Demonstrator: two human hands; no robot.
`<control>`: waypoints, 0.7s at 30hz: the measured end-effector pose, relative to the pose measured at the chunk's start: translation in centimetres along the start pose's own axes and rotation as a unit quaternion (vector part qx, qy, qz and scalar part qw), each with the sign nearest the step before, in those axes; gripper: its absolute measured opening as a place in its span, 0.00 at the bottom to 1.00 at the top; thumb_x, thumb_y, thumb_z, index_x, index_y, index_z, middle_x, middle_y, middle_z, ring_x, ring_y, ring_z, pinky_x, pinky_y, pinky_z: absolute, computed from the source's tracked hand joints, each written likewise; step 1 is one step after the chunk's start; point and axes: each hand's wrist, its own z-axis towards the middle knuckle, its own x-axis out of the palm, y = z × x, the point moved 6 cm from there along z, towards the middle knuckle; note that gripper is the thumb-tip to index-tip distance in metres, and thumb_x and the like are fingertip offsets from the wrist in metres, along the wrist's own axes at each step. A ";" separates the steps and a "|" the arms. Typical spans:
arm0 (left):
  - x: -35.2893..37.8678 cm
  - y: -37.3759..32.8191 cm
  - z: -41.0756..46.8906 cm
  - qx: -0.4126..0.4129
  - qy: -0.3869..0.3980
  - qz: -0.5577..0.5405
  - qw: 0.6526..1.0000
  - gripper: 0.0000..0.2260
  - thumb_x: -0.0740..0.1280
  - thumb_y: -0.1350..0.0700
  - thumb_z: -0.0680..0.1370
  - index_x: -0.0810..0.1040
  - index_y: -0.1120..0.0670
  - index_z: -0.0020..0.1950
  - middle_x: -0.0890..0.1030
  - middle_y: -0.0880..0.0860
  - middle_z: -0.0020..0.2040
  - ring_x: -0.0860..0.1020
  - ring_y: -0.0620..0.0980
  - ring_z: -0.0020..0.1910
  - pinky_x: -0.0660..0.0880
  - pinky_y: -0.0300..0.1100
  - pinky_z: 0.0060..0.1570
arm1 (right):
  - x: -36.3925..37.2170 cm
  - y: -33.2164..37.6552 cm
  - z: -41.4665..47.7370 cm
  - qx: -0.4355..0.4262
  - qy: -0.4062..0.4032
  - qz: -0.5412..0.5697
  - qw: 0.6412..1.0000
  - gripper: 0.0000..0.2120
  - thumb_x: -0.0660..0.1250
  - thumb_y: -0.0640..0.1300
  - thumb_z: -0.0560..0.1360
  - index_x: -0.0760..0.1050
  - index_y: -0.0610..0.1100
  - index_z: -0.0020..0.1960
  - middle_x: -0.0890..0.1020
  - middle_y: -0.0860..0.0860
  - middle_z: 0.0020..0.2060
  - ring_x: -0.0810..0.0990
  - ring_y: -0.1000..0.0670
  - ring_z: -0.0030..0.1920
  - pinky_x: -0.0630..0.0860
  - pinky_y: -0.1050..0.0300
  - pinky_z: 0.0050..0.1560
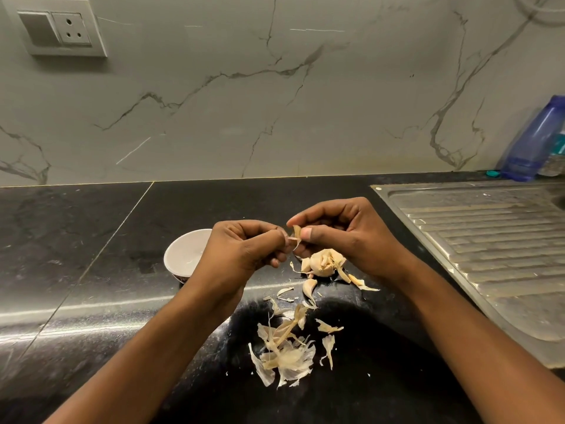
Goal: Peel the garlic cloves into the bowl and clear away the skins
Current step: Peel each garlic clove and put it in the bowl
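Observation:
My right hand (345,237) pinches a garlic clove (296,232) between thumb and fingers above the black counter. A strip of that clove's skin (293,240) is pinched by my left hand (244,252), fingers curled. Below the hands lies the broken garlic bulb (322,263), and a loose clove (309,286) sits in front of it. A small white bowl (183,254) stands to the left, partly behind my left hand; its inside looks bare. A pile of papery skins (284,353) lies nearer to me.
A steel sink drainboard (489,240) fills the right side of the counter. A blue plastic bottle (532,142) stands at the back right against the marble wall. A switch and socket plate (58,29) is on the wall, top left.

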 end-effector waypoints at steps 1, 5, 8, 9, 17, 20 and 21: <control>-0.1 0.0 0.0 0.001 -0.004 -0.005 1.000 0.12 0.70 0.68 0.78 0.88 0.57 0.39 0.84 0.62 0.40 0.80 0.51 0.36 0.78 0.38 0.35 | -0.1 0.0 0.0 0.002 -0.001 0.004 1.000 0.10 0.72 0.33 0.79 0.84 0.37 0.60 0.89 0.41 0.48 0.89 0.41 0.47 0.86 0.52 0.51; -0.8 -0.4 0.1 0.021 -0.021 -0.009 1.000 0.06 0.72 0.66 0.77 0.88 0.60 0.43 0.85 0.64 0.42 0.81 0.53 0.38 0.80 0.39 0.38 | -0.2 0.2 0.0 -0.001 0.000 0.003 1.000 0.12 0.73 0.35 0.78 0.83 0.38 0.61 0.89 0.41 0.50 0.89 0.40 0.49 0.86 0.48 0.54; -0.9 -0.6 0.0 0.031 -0.021 0.002 0.999 0.04 0.73 0.65 0.77 0.88 0.62 0.47 0.85 0.65 0.44 0.82 0.55 0.40 0.81 0.40 0.40 | -0.3 0.2 0.0 0.000 0.003 -0.007 1.000 0.13 0.74 0.35 0.77 0.84 0.38 0.61 0.89 0.42 0.51 0.89 0.40 0.50 0.87 0.48 0.53; -0.8 -0.6 0.0 0.032 -0.021 0.005 0.999 0.04 0.73 0.64 0.77 0.88 0.62 0.47 0.85 0.65 0.44 0.82 0.56 0.41 0.82 0.41 0.41 | -0.3 0.3 0.0 0.000 0.005 -0.012 1.000 0.13 0.74 0.35 0.77 0.84 0.37 0.61 0.89 0.43 0.51 0.89 0.41 0.50 0.87 0.48 0.53; -0.6 -0.7 -0.1 0.035 -0.009 0.035 0.999 0.09 0.77 0.58 0.71 0.88 0.61 0.49 0.86 0.64 0.43 0.82 0.54 0.41 0.81 0.40 0.40 | -0.2 0.2 0.1 0.000 0.014 -0.032 0.999 0.13 0.74 0.33 0.77 0.84 0.35 0.61 0.89 0.43 0.52 0.89 0.40 0.51 0.86 0.43 0.54; -0.8 -0.7 -0.1 0.040 -0.016 0.051 0.998 0.04 0.74 0.65 0.76 0.88 0.61 0.48 0.86 0.62 0.43 0.82 0.53 0.39 0.81 0.39 0.39 | -0.1 0.2 0.0 0.003 0.018 -0.022 1.000 0.13 0.74 0.33 0.77 0.83 0.36 0.61 0.89 0.42 0.52 0.89 0.39 0.51 0.86 0.43 0.55; -0.8 -0.7 -0.1 0.042 -0.018 0.058 0.997 0.03 0.74 0.65 0.76 0.88 0.61 0.48 0.86 0.62 0.42 0.82 0.52 0.39 0.81 0.39 0.39 | -0.1 0.2 0.0 0.004 0.019 -0.019 1.000 0.13 0.74 0.33 0.77 0.83 0.35 0.61 0.89 0.42 0.51 0.89 0.39 0.50 0.86 0.44 0.55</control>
